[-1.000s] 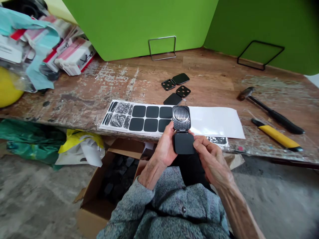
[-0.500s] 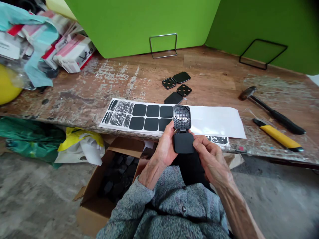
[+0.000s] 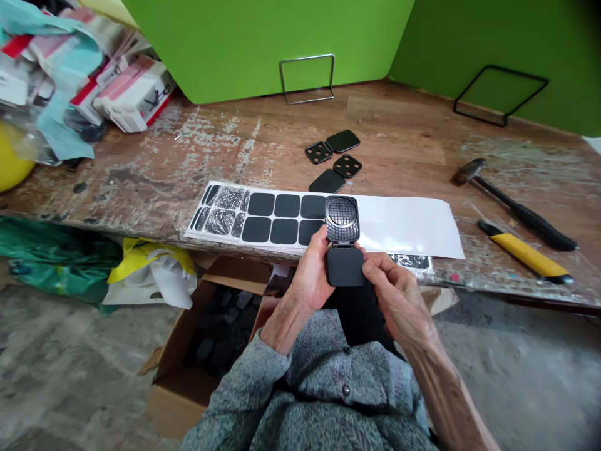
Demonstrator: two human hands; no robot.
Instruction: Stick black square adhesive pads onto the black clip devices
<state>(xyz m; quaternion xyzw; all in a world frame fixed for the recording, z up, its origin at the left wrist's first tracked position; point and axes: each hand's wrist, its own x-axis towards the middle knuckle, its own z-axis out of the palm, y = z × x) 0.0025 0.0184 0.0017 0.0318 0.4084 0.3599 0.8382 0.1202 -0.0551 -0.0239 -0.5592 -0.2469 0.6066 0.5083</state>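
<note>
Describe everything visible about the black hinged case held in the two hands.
The black hinged plastic case is held open and facing up, its two rounded-square halves joined by a small hinge. The far half shows a round grid-patterned inset; the near half is plain matte black. The left hand grips its left side, the right hand its right.

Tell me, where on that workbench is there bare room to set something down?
Bare wood lies between the black plates and the hammer, and between the box pile and the sticker sheet. Crowded: the front edge, where left hand and right hand hold a hinged case by the sheet.
</note>
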